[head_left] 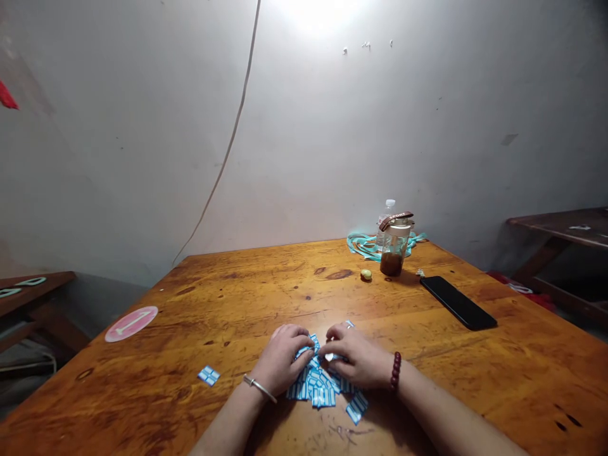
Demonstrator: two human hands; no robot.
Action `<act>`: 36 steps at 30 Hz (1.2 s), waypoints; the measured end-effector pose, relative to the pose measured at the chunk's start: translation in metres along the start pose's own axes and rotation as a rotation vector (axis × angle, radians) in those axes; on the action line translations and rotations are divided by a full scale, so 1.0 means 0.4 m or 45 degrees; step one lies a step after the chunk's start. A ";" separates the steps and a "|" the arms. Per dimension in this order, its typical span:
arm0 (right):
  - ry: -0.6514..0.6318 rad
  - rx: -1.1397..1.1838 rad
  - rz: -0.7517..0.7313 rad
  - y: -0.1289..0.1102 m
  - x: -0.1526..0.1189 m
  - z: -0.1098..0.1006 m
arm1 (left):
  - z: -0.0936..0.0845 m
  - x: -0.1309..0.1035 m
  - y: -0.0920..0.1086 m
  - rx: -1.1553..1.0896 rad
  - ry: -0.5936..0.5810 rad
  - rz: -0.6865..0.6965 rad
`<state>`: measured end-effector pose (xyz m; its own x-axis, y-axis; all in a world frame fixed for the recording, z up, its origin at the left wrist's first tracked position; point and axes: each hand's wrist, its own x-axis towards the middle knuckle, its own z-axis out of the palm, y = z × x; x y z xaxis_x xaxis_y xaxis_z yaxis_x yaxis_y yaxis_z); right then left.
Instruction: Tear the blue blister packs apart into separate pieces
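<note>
A loose pile of small blue-and-white patterned cards (319,383) lies on the wooden table between my hands. My left hand (284,358) bends its fingers around the cards at the left of the pile, thumb and forefinger pressing in. From the other side, my right hand (358,360) has curled fingers on the pile, and a white piece (329,357) shows by its fingertips. The hands nearly meet, hiding part of the pile. One card (356,406) sits at the pile's near right edge. Apart on the left lies a single square piece (208,375) of similar pattern.
A black phone (458,303) rests at the right. Behind it stand a cup of brown liquid (394,253), a clear plastic bottle (389,208) and a turquoise strap (363,246). A small yellow item (365,275) lies nearby. At left is a pink round sticker (132,323).
</note>
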<state>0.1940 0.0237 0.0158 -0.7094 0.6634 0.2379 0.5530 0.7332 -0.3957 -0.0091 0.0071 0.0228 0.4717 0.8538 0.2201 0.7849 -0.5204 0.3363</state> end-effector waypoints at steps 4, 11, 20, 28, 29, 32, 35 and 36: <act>-0.063 -0.086 -0.011 -0.004 -0.002 0.003 | 0.008 -0.002 -0.015 0.058 -0.072 -0.026; 0.034 -0.188 0.231 0.030 0.000 -0.001 | 0.007 -0.001 -0.011 0.060 -0.015 -0.095; 0.068 -0.202 0.163 0.020 0.003 0.015 | 0.010 -0.002 0.012 0.022 -0.030 0.046; 0.025 -0.017 0.142 0.021 0.008 0.017 | 0.002 0.000 -0.045 0.079 0.054 -0.305; 0.051 -0.005 0.121 0.014 0.009 0.017 | 0.006 -0.002 -0.045 0.091 0.029 -0.284; 0.119 -0.035 0.079 -0.006 0.012 0.018 | 0.019 -0.006 -0.029 0.080 -0.026 -0.151; 0.080 -0.114 0.022 -0.016 0.014 0.023 | 0.025 -0.004 -0.014 0.066 -0.035 -0.113; 0.064 -0.138 0.016 -0.015 0.013 0.025 | 0.024 -0.003 -0.015 0.072 -0.029 -0.139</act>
<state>0.1826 0.0215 0.0106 -0.6809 0.6774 0.2786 0.6077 0.7348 -0.3014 -0.0105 0.0094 0.0118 0.3910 0.9057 0.1641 0.8532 -0.4235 0.3044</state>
